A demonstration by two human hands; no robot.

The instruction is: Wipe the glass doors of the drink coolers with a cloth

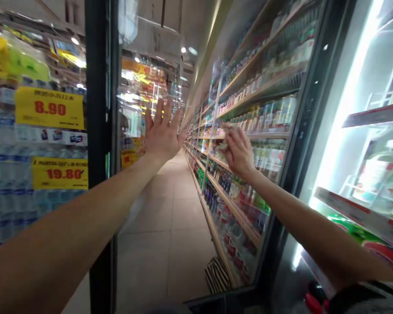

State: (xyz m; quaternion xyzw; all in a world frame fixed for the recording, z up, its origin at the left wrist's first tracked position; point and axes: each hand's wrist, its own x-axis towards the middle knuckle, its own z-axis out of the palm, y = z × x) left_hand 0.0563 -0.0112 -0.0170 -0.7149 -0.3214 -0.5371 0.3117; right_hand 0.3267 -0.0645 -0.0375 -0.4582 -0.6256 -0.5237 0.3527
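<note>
Left hand [162,133] spread wide, fingers up, palm fwd and gripping nothing. It looks pressed flat to a pane that throws back store lights, though contact can't be confirmed thru the blur. Right hand [237,152], just beside it at about the same height, has fingers half-curled w/ tips on the glass of the cooler door [291,174]; whether it pinches anything can't be told. That door stands swung out from the lit cabinet, its dark frame running diagonally betw. the right forearm and the bright cooler shelves [373,115], where a green pack [350,226] lies low down. Aisle shelves of bottles [236,205] show thru the glass, running away down the tiled floor [170,226]. A striped bag [218,274] sits on the floor at the door's lower edge. Left of the left arm a black upright [98,131] divides the view, w/ stacked water bottles [6,196] and yellow price tags reading 8.90 [49,107] and 19.80 [59,173] beyond it. Judged from this: steadying the door goes best w/ even pressure from both hands, palms kept flat rather than fingertips alone, push directed near the frame not mid-pane, and the swing kept clear of the bag.
</note>
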